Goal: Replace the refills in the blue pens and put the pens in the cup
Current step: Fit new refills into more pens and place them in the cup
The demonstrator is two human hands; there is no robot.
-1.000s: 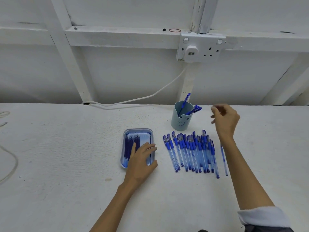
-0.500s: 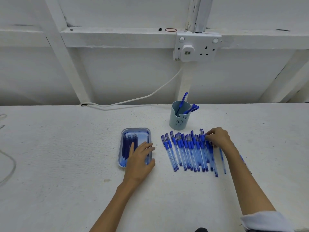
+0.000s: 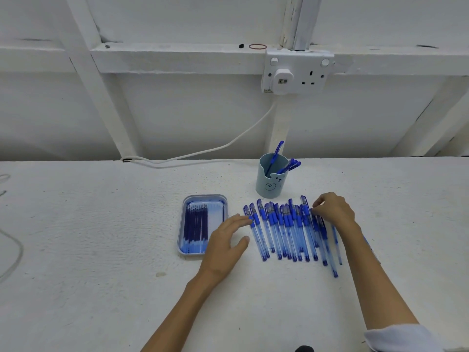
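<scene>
The right hand (image 3: 332,212) curls over the right end of the row of translucent blue plastic pens (image 3: 284,229) on the white table (image 3: 101,224). Its fingers hide whether it pinches one (I cannot tell). The left hand (image 3: 228,240), fingers straight, has left the pale blue rectangular tray (image 3: 203,197) of dark refills (image 3: 196,224) and now touches the leftmost pen. More pens stand in the pale blue-grey cup (image 3: 269,184).

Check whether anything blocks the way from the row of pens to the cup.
Nothing visible does. The right hand is on the right end of the row of pens; the cup stands just behind the row, top open, only bare table between.
</scene>
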